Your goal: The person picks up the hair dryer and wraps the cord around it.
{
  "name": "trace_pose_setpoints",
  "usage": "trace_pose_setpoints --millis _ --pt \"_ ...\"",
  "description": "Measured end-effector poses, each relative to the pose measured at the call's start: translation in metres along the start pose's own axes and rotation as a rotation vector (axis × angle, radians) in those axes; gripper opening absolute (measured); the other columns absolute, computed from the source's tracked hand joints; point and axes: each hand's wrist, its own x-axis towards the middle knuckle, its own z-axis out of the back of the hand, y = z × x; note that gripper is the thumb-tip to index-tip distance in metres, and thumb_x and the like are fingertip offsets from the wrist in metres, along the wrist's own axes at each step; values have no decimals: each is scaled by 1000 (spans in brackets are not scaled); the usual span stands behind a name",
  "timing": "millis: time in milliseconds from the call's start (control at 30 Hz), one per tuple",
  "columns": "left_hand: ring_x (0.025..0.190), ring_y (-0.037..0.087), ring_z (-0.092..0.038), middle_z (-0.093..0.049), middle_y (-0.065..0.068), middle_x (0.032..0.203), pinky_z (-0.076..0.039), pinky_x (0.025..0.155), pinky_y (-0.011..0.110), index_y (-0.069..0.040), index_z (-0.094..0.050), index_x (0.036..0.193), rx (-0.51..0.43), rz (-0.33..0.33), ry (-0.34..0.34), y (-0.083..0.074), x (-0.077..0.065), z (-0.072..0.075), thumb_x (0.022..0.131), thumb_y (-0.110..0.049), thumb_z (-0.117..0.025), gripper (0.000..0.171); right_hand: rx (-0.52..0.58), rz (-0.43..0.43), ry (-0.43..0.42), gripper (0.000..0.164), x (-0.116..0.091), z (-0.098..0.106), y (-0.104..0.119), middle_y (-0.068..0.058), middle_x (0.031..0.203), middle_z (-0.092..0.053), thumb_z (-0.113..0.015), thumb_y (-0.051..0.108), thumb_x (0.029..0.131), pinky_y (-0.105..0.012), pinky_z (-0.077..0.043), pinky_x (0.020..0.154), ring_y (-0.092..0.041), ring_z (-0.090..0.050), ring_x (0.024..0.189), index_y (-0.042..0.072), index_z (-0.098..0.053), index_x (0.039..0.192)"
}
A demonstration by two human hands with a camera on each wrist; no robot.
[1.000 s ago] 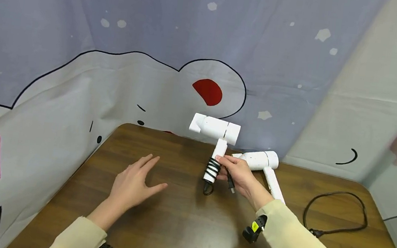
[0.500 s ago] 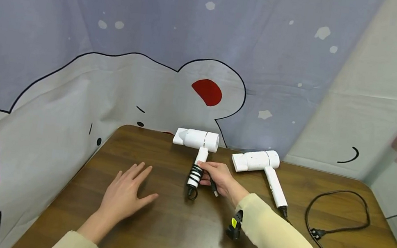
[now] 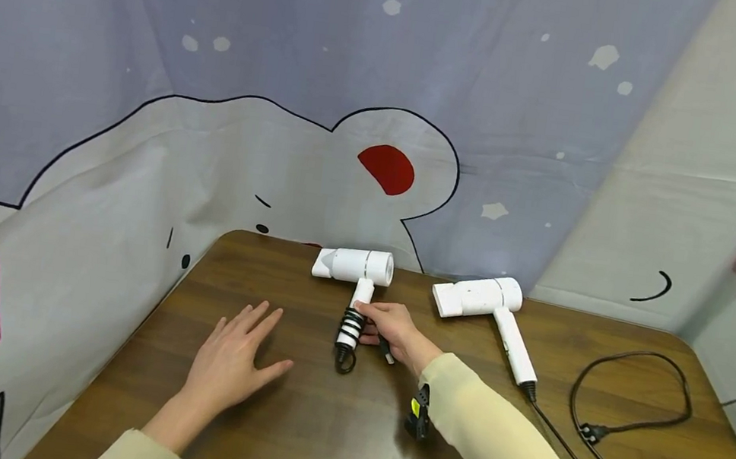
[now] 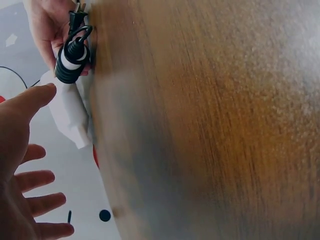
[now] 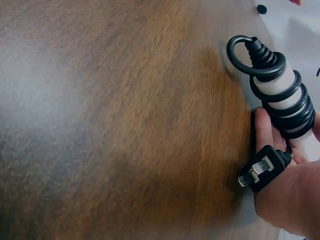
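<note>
Near the table's back edge, my right hand (image 3: 394, 331) grips the handle of a white hair dryer (image 3: 353, 265). Its black cord (image 5: 292, 112) is coiled round the handle, and the plug (image 5: 261, 169) hangs loose beside my palm. The dryer's nozzle points left. To its left, my left hand (image 3: 229, 359) is held over the table with fingers straight and spread, touching no object. A second white hair dryer (image 3: 480, 297) lies to the right of my right hand, its cord (image 3: 563, 437) unwound. In the left wrist view, the held dryer's coiled handle (image 4: 71, 62) faces the camera.
The brown wooden table (image 3: 315, 437) runs back to a patterned curtain (image 3: 279, 165). On the right, the second dryer's cord makes a wide loop, with its plug (image 3: 591, 433) lying inside the bend.
My right hand has lowered the hair dryer and brought it left, away from the second dryer, which now shows fully. My left hand has drawn slightly back and left.
</note>
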Motion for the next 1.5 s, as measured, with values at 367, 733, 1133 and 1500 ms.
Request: trace_pose_setpoints --millis 367,733,1133,1500 --pt "148 45 -47 -51 19 161 -36 115 71 -12 -55 156 -1 1 8 0 1 -1 85 -54 -87 89 -136 7 14 41 1 -2 6 -8 94 -68 -68 22 106 -40 -65 80 -16 -66 85 -13 -68 126" --pt "147 45 -48 -52 20 159 -36 115 72 -11 -56 155 6 -11 11 -2 1 -3 85 -55 -87 89 -370 55 16 34 2 1 8 -8 92 -69 -67 24 107 -38 -64 78 -16 -67 80 -8 -74 114" --pt "149 43 -46 -51 19 160 -35 115 73 -11 -56 155 10 -32 33 -7 8 -6 85 -56 -86 88 -886 208 -79 39 0 9 20 -9 114 -75 -70 41 102 -42 -54 96 -24 -67 106 5 -76 116" --pt "151 41 -44 -50 17 162 -34 117 71 -13 -55 156 -1 -52 41 -19 27 -9 86 -57 -85 88 -849 248 -56 41 -13 41 38 -12 119 -74 -67 38 104 -45 -53 100 -29 -68 115 3 -72 126"
